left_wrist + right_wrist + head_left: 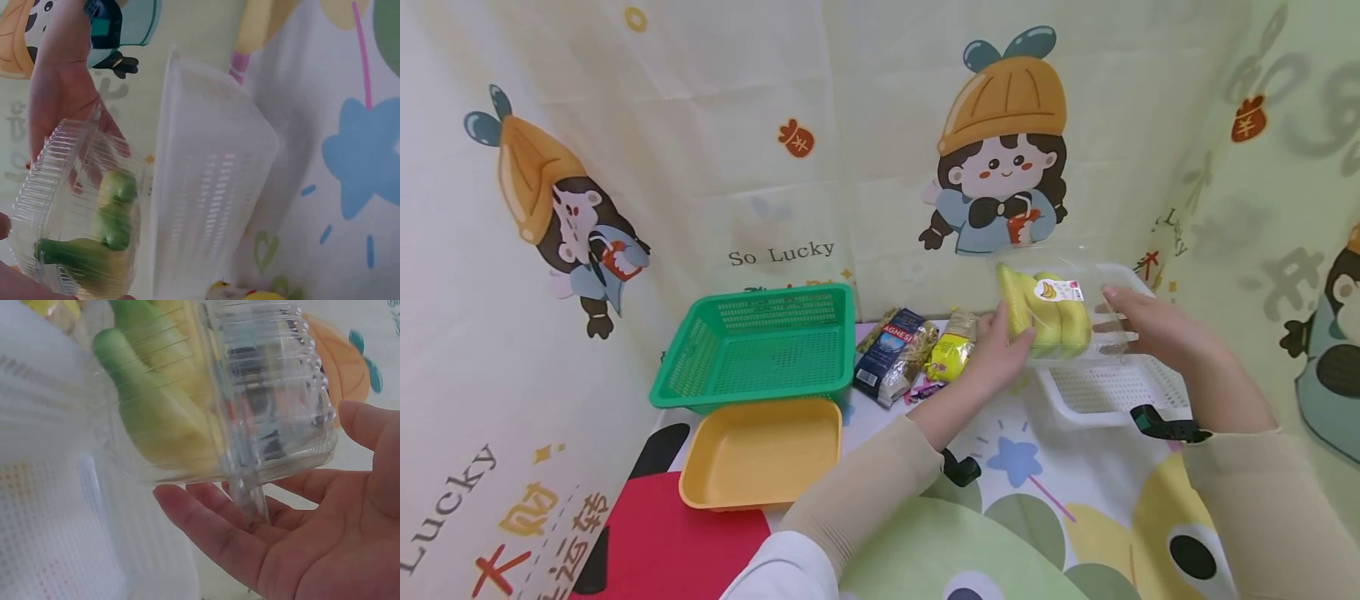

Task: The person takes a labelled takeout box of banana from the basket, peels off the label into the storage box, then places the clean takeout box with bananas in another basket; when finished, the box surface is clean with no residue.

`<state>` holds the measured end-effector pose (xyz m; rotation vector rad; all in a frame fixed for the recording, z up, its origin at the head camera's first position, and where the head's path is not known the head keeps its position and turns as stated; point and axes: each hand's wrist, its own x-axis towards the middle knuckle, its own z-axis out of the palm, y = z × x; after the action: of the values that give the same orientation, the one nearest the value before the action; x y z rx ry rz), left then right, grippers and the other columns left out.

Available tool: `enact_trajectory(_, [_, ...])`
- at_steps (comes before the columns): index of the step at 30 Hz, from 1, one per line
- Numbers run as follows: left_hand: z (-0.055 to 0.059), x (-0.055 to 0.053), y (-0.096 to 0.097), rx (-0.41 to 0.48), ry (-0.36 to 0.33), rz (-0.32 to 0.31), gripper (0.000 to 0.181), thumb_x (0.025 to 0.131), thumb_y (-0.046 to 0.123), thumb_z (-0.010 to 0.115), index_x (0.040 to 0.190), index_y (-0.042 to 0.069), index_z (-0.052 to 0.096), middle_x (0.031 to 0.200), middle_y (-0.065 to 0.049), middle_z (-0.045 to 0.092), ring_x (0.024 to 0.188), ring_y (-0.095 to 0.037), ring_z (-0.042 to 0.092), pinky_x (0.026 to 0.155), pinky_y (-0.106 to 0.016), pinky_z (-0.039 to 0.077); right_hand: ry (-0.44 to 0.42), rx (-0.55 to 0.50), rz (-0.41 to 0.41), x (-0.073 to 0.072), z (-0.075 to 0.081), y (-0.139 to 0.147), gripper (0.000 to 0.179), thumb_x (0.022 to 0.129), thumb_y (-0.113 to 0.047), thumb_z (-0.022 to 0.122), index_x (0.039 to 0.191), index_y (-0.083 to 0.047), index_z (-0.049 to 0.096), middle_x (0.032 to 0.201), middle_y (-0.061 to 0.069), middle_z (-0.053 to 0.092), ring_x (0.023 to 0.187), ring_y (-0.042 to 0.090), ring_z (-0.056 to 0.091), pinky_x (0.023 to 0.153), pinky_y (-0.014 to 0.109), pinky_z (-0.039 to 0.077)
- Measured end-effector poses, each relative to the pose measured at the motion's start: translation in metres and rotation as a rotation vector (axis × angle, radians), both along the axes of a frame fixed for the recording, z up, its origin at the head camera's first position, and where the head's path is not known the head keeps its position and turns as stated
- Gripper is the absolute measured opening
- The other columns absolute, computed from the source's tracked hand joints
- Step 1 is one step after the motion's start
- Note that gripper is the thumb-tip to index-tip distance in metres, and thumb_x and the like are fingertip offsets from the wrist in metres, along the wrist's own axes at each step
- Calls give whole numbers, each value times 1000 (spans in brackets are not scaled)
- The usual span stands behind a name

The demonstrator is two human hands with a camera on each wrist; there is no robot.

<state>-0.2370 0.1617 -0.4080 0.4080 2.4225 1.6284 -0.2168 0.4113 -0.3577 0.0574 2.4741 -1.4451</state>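
Note:
A clear plastic clamshell box (1102,312) of yellow bananas (1060,329) is held up, its white label facing me. My left hand (1000,348) grips the box's left end, thumb and fingers around it. At the other end is my right hand (1157,329); in the right wrist view its fingers (219,540) lie extended along the edge, with the thumb standing apart. Below the box sits a white perforated basket (1108,392), partly hidden by it. Through the ribbed plastic, the left wrist view shows the bananas' green ends (112,228).
Left of the hands, a green basket (752,358) stands behind a yellow tray (763,454). A blue AGNESI pasta bag (891,354) and a yellow packet (951,354) lie between the baskets. A printed cloth backdrop (880,208) rises behind and at both sides.

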Motion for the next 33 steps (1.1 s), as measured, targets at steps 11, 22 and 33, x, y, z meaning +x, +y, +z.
enact_trajectory(11, [-12,11,-54,72,28,-1,71,97,58,47,155,50,7,167,3,9,151,-34,21,116,-63,24,82,-54,3,21,-11,-53,77,104,-55,29,160,-9,2,158,30,21,135,50,38,89,40,58])
enact_trajectory(22, [-28,21,-94,274,-61,71,66,97,43,55,151,55,18,165,9,19,147,-29,30,108,-58,41,144,55,4,32,-28,-97,73,104,-54,31,161,-19,2,160,29,20,135,50,42,98,62,48])
enact_trajectory(33, [-38,24,-130,287,-95,160,65,93,37,55,149,53,27,162,13,25,147,-23,29,110,-58,38,168,-4,45,34,-40,-122,69,104,-49,37,161,-21,9,159,28,21,132,52,44,96,57,52])
